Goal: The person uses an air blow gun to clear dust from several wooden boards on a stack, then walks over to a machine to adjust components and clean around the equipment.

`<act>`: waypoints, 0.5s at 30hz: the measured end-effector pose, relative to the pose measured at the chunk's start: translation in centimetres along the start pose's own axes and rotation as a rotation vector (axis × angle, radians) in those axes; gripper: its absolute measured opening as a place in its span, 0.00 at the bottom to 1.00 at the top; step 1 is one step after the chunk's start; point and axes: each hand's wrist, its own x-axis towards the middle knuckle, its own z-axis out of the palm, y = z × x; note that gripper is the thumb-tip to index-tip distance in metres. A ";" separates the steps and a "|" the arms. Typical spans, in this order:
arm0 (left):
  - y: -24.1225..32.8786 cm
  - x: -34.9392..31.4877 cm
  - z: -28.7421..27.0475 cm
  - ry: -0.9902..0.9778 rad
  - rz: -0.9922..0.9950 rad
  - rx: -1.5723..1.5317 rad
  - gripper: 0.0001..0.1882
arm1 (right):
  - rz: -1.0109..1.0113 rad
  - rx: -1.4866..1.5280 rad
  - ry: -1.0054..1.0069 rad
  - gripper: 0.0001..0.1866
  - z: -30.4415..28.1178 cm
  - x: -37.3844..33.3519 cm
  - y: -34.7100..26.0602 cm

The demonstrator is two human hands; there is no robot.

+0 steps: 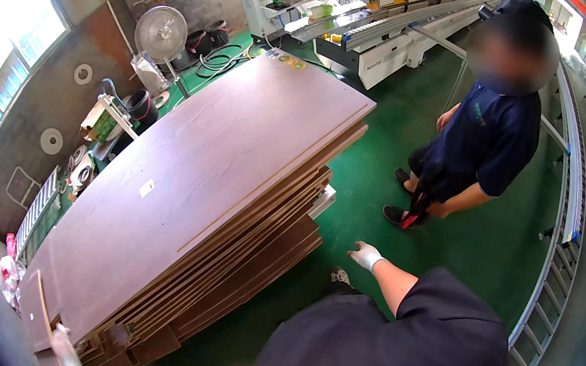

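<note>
At the lower left, my left hand (66,351) in a pale glove is at the near corner of a stack of large brown boards. A thin wooden strip (44,305) lies right beside it; blur hides whether the fingers grip the strip or the board's edge. The top board (185,144) is wide and smooth, with a small white label (147,188) on it. My right hand (365,256), in a white glove, is stretched out over the green floor to the right of the stack. Its fingers reach outward and nothing shows in them.
A co-worker (493,133) in a dark blue shirt stands to the right, a dark and red thing in one hand. Behind is a long white machine (395,58). A roller conveyor (545,296) curves along the right. A fan (161,33) and buckets stand by the left wall.
</note>
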 end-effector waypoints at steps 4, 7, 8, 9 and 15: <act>21.1 4.7 6.5 -0.106 0.035 0.031 0.18 | 0.031 0.036 0.020 0.37 -1.5 2.0 2.7; 32.3 4.3 12.3 -0.245 0.342 0.138 0.10 | 0.023 0.067 0.029 0.37 -1.1 4.0 2.9; 36.6 3.3 14.5 -0.326 0.370 0.095 0.15 | 0.002 0.080 0.040 0.37 -1.0 5.2 3.1; 39.2 2.9 16.0 -0.326 0.517 0.163 0.18 | -0.020 0.091 0.047 0.37 -1.1 6.1 3.1; 56.9 -2.6 26.3 -0.414 0.892 -0.002 0.24 | 0.063 0.168 0.110 0.36 -4.5 6.3 8.7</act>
